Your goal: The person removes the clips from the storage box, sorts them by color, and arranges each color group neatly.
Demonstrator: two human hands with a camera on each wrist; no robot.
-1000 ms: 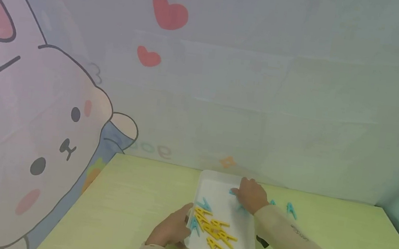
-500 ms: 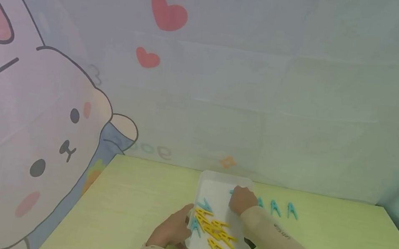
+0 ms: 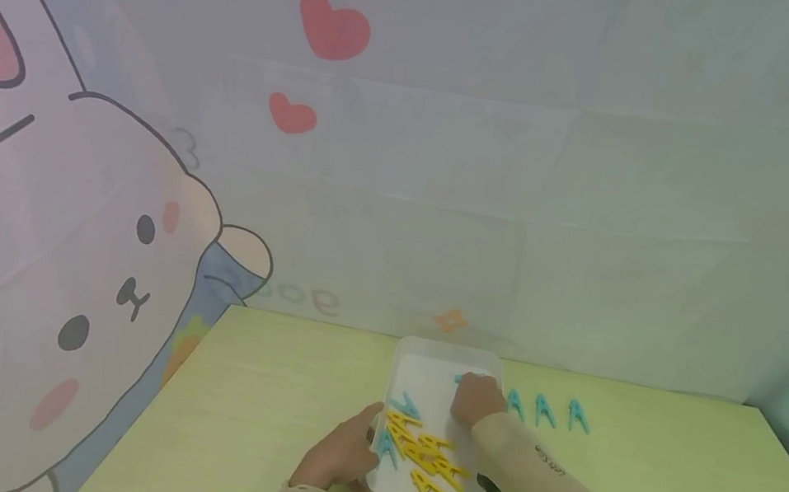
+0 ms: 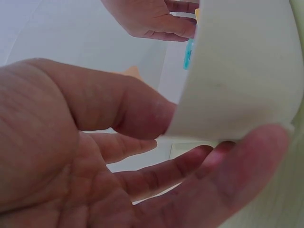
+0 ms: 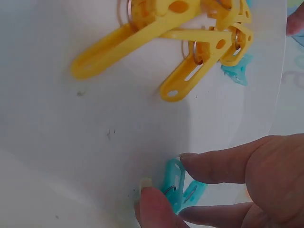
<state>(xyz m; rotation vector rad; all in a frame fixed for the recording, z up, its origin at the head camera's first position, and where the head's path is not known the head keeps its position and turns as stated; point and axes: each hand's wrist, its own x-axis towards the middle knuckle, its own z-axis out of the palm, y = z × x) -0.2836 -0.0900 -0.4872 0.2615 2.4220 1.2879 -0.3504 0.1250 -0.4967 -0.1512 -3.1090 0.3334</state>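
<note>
A white rectangular tray holds yellow clothespins heaped toward its near end. Blue clothespins lie along its left side. My left hand grips the tray's left wall; in the left wrist view the thumb lies at the rim and other fingers reach low on the wall. My right hand is down inside the far right part of the tray. In the right wrist view its fingertips pinch a blue clothespin, with another blue piece right beside it. The head view mostly hides that clothespin behind the hand.
Right of the tray, three blue clothespins stand in a row on the pale green table. A cloth backdrop printed with a rabbit and hearts rises behind the table's far edge.
My right hand has moved left and slightly nearer, from the tray's right rim into the tray, uncovering the row of blue clothespins on the table. The left hand stays on the tray.
</note>
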